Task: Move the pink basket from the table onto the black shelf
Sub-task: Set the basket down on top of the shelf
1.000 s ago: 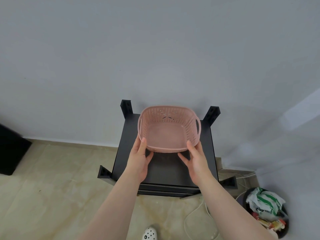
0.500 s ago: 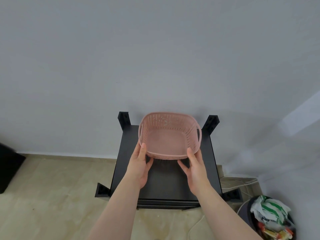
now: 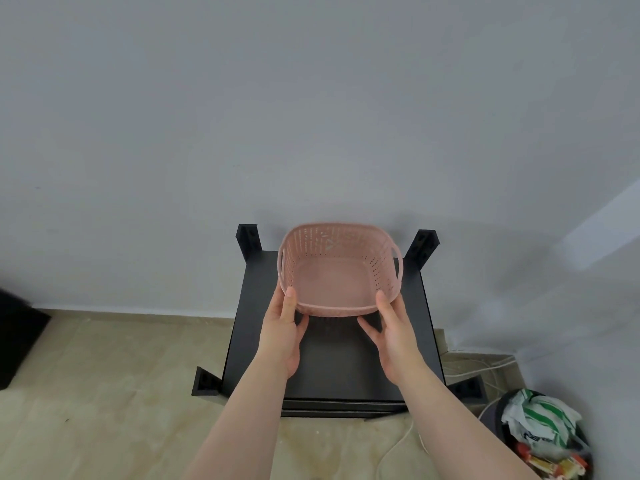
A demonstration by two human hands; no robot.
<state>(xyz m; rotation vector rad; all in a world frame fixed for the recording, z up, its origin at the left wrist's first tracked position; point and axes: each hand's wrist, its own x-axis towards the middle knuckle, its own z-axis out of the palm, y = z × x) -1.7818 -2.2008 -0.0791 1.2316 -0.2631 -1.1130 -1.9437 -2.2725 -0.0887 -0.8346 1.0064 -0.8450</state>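
Observation:
An empty pink perforated basket [image 3: 337,271] with side handles is over the rear half of the black shelf [image 3: 332,368], which stands against the grey wall. My left hand [image 3: 282,332] grips the basket's near left corner, thumb on the rim. My right hand [image 3: 394,336] grips the near right corner the same way. Whether the basket's base touches the shelf top I cannot tell; its near edge looks slightly raised. Four black corner posts stick up around the shelf top.
A bin [image 3: 543,438] full of bags and wrappers stands at the lower right beside the shelf. White cables [image 3: 481,365] trail on the beige floor to the right. A dark object [image 3: 17,341] sits at the left edge.
The basket and both hands have shifted slightly further back over the shelf, toward the wall. The view has tilted so the shelf sits lower in frame.

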